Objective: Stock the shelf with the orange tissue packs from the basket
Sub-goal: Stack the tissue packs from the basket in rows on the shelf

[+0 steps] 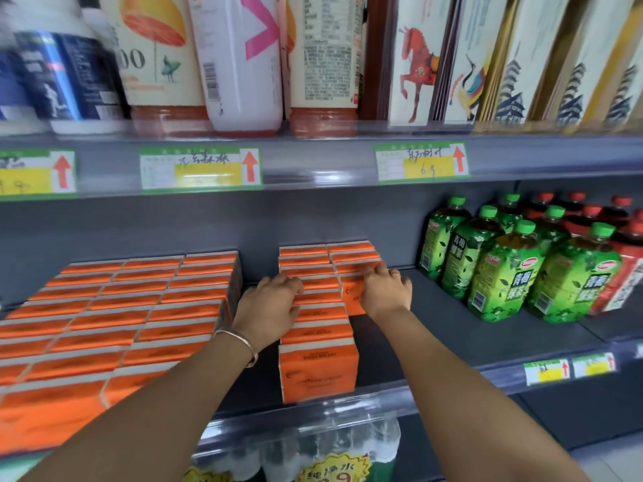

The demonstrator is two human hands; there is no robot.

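My left hand (275,302) lay palm-down, fingers relaxed, on the middle row of orange tissue packs (318,370) on the shelf (452,325). My right hand (384,292) touched the rear packs; whether it gripped them, I could not tell.

Location type: retail shop, grocery aisle. Evidence: grey tiered shelving (452,311) with clear label strips on its front edges. Handwritten price tags (200,167) with red arrows at 12 o'clock. Identical green tea bottles (501,276) in ranks at 3 o'clock. Orange tissue packs (114,307) in uniform rows at 9 o'clock. Large drink bottles (240,64) at 11 o'clock.
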